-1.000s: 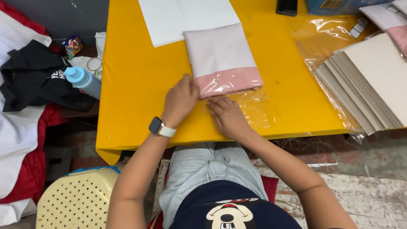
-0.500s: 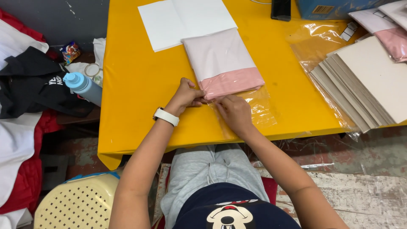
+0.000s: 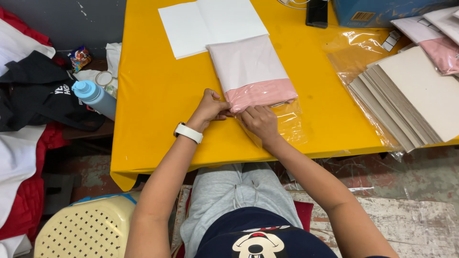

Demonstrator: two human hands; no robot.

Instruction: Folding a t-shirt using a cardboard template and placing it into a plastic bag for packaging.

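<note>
Both hands (image 3: 236, 114) pinching glossy clear bag (image 3: 282, 119), folded cloth (image 3: 251, 71)

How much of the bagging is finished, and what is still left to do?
Done: the folded white and pink cloth lies mostly inside its clear plastic bag. In hand: the left hand and right hand pinch the bag's open end. Left: that flap is not yet closed, and the stack of grey cardboard sheets waits nearby.

Both forearms reach forward and converge, so the hands meet side by side. The left hand (image 3: 209, 108) is curled, knuckles up, fingers pinched toward the right. The right hand (image 3: 258, 121) lies palm down, fingers bent, its fingertips touching the left hand's.
</note>
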